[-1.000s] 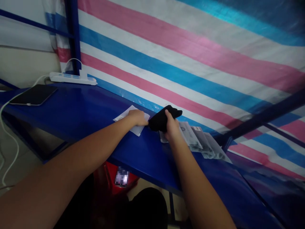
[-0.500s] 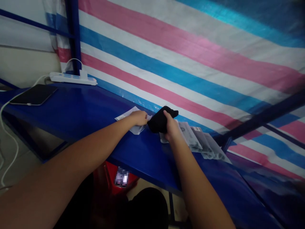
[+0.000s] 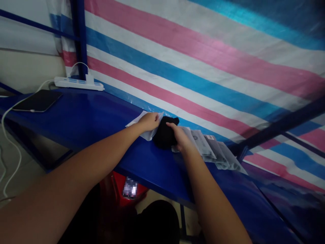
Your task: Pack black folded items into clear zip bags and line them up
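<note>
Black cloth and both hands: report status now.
Left hand gripping clear packet by its edge. Right hand closed on black cloth, at packet's mouth. More packets fanned out right; nothing blocking.

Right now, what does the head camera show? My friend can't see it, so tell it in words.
Two bare hands meet on a blue table: the left hand grips a clear plastic bag, and the right hand holds a black cloth bundle at its mouth. More packed bags lie to the right, below a striped tarp.

A bunched black sock [image 3: 164,135] is being pressed onto the bench [image 3: 83,117], beside a clear plastic bag [image 3: 147,130] being lifted open.
</note>
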`<state>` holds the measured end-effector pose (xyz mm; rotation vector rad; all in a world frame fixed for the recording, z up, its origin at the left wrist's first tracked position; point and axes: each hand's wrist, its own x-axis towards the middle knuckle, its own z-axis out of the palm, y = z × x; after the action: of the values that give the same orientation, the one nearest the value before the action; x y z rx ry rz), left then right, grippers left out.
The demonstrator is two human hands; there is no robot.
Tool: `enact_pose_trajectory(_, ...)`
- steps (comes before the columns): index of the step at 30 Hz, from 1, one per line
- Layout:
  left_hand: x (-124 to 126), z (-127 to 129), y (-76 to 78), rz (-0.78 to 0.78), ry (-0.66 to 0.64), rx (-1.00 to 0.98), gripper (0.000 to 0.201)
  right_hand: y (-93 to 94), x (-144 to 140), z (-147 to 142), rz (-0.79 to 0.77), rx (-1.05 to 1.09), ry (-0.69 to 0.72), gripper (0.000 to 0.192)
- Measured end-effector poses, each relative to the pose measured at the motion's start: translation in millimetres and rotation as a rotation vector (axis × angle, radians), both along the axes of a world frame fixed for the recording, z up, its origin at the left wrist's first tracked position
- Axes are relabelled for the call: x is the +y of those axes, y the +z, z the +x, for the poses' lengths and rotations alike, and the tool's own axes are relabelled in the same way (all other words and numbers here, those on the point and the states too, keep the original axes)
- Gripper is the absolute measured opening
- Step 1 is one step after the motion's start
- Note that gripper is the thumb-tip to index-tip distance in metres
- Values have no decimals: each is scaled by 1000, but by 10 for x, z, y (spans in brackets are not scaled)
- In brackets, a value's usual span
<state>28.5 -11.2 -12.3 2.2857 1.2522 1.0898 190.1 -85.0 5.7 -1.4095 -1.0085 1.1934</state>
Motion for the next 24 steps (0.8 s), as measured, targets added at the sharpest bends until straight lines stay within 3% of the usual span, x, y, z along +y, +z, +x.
enact_pose_trajectory(7,9,10,7,-43,-104,-52,15,54,-36,-16,97,68,23,39)
enact_pose_trajectory(12,40,37,-19,-49,-149,-197,13,76,-58,-13,47,43,39,38)
enact_pose_trajectory(18,81,58,-16,-30,-68,-338,12,75,-65,-28,42,-5,31,37)
enact_pose_trajectory(24,26,30,62,91,-29,-355,14,64,-75,-47,62,-86,70,31)
